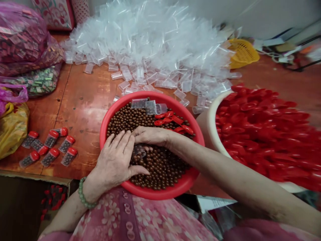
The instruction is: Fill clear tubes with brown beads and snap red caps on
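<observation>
A red basin (pixel 103 124) full of small round brown balls (pixel 160 167) stands in front of me. My left hand (pixel 116 157) lies over the balls at the basin's left side, fingers stretched out and thumb apart. Beside it, my right hand (pixel 150 136) reaches in with curled fingers around a clear plastic tube (pixel 139 151), partly hidden under the hand. The left fingertips meet the right hand. Several more clear tubes (pixel 150 107) rest on the balls at the far rim, with red caps (pixel 168 119) to their right.
A big heap of clear tubes (pixel 155 40) covers the back of the table. At right stands a white tub (pixel 213 117) piled with red caps (pixel 263 134). Several filled, capped tubes (pixel 66 144) lie at left, near plastic bags (pixel 23 40). A yellow basket (pixel 243 53) sits behind.
</observation>
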### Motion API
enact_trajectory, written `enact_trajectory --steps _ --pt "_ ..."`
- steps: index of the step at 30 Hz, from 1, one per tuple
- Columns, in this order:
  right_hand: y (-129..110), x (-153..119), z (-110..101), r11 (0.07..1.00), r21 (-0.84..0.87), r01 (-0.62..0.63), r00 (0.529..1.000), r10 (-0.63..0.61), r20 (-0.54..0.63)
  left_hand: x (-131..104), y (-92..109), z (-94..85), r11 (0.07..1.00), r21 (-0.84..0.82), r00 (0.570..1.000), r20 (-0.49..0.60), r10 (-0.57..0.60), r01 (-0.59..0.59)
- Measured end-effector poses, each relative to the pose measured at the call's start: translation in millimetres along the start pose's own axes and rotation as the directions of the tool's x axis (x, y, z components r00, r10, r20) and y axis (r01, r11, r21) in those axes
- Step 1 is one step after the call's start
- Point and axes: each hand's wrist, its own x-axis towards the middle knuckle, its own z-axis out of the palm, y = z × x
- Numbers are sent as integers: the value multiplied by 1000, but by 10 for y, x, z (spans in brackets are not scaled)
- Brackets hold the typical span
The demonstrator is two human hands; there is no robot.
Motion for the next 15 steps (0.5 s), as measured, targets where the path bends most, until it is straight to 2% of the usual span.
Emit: enact_trajectory --steps 4,8,12,15 --pt "48 -3 39 989 142 45 999 -46 6 8 -51 -28 999 -45 999 -46 26 -28" --pt "72 -8 99 973 209 97 995 -101 9 98 -94 -54 977 -214 997 -71 3 -18" --pt "42 -68 118 966 206 155 988 -148 -49 225 -101 -133 859 -513 997 -60 -41 5" --pt "-12 -174 113 971 82 224 967 -210 -145 278 -100 -186 752 -655 993 -27 -111 66"
